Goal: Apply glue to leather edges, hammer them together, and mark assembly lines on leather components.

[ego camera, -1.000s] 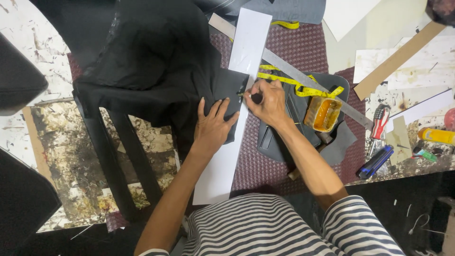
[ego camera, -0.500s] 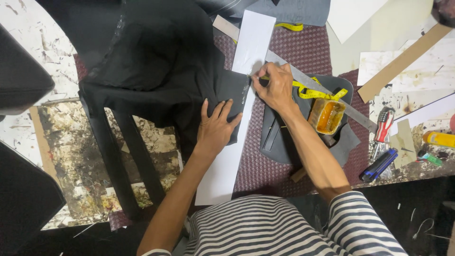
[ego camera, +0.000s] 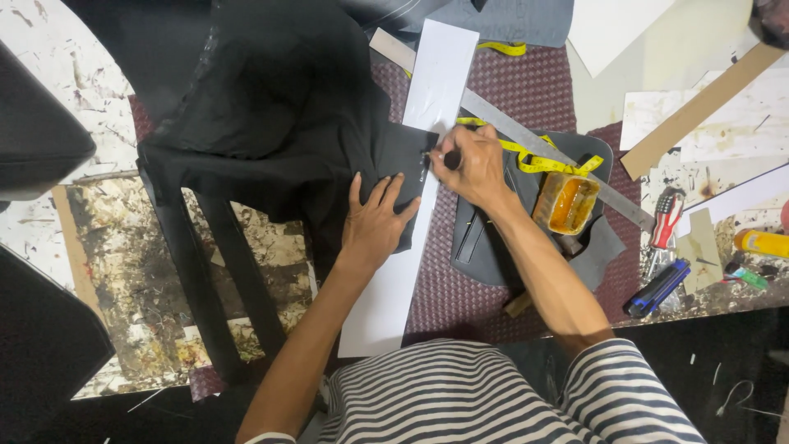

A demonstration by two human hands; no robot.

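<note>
Tool in right hand [ego camera: 472,164] indistinct, left hand [ego camera: 374,226] flat on black fabric [ego camera: 271,115]

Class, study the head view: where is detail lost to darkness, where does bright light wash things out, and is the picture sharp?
Head view: the black fabric is so dark its folds barely show; the white strip is bright and nearly featureless; the left hand and right hand are fairly sharp, lit from above with soft shadows; straight edges bow slightly near the corners.

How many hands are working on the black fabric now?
2. The left hand lies flat on the black fabric; the right hand grips a small tool at the fabric's edge, by the white paper strip.
</note>
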